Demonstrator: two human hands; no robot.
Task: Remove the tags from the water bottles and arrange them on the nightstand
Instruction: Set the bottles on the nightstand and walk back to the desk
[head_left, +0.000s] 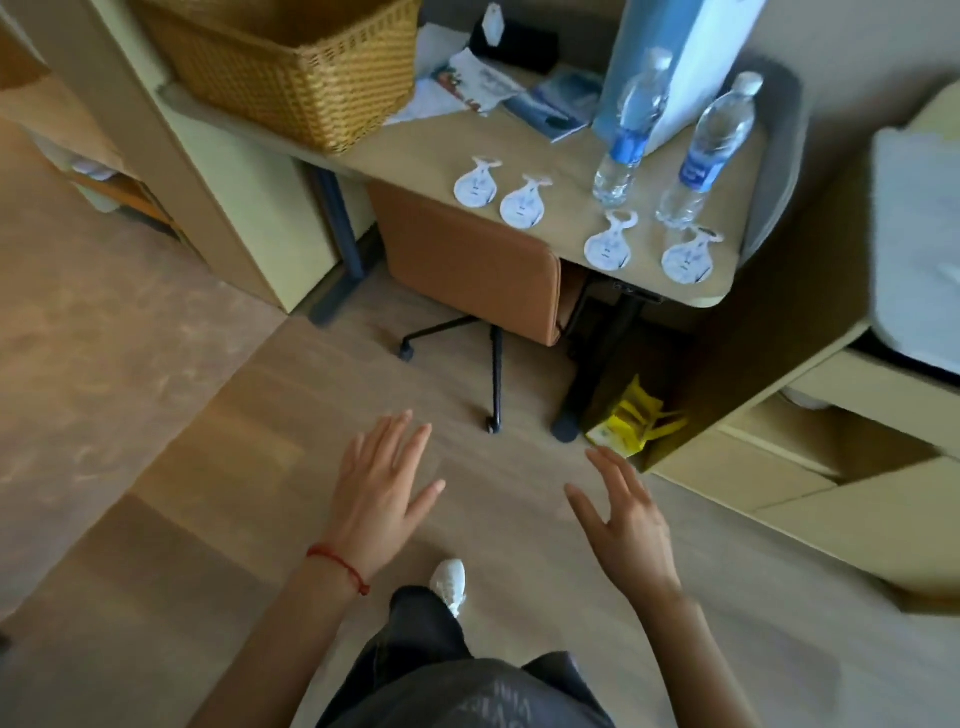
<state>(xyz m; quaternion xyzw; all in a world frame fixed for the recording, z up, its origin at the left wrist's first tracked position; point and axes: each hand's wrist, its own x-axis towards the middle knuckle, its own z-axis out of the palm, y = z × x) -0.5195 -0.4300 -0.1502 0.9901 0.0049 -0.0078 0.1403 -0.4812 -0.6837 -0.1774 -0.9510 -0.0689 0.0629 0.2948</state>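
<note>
Two clear water bottles with blue labels stand upright near the right end of a wooden desk (415, 150): the left bottle (631, 130) and the right bottle (709, 150). Neither has a tag on its neck. Several white drop-shaped tags lie flat along the desk's front edge: one pair (474, 187) (522, 205) further left, another pair (608, 244) (687, 257) just in front of the bottles. My left hand (382, 493) and my right hand (626, 519) hover over the floor, well short of the desk, fingers straight and spread, holding nothing.
A wicker basket (291, 67) fills the desk's left end. Leaflets (478, 83) and a tall blue-and-white carton (680, 67) sit at the back. A brown office chair (467, 265) is tucked under the desk. A bed frame (831, 467) and bedding are at the right, a yellow bag (631, 421) on the floor.
</note>
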